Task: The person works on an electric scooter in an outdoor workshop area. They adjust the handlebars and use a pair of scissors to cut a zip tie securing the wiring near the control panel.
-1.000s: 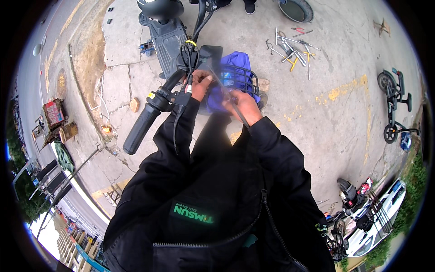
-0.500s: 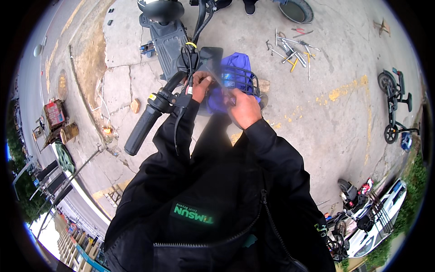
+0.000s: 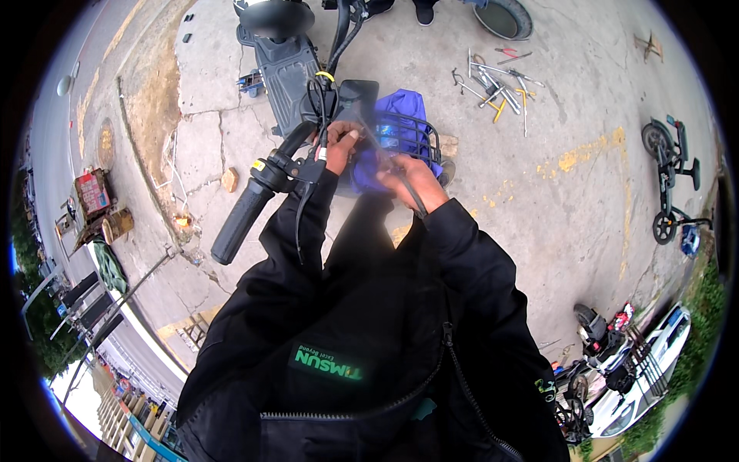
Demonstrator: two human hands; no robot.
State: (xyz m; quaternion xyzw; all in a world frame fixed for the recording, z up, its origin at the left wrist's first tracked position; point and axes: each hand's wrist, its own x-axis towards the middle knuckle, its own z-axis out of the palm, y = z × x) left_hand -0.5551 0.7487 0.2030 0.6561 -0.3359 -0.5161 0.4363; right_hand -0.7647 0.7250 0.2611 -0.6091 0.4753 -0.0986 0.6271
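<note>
The scooter's handlebar [image 3: 265, 181], with its black grip and brake lever [image 3: 303, 219], stands in front of me at the left. Just right of it, my left hand [image 3: 341, 146] is closed beside the cables [image 3: 323, 104], its thumb and fingers pinched together; whatever they hold is too blurred to name. My right hand [image 3: 419, 183] is closed around a thin dark cable-like strip [image 3: 416, 196] that runs up toward the left hand. Behind both hands is a black wire basket [image 3: 416, 132] with purple-blue cloth [image 3: 402, 102] in and around it. A smear over the middle hides detail.
The scooter's grey footboard [image 3: 286, 73] extends away ahead. Loose hand tools [image 3: 496, 86] lie on the concrete at the far right, near a round black basin [image 3: 504, 19]. Another person's shoe [image 3: 424, 15] shows at the top. A small scooter [image 3: 668, 181] is at the right.
My right hand has turned and opened its grip slightly, so the dark strip now shows across its palm. The left hand has barely moved.
</note>
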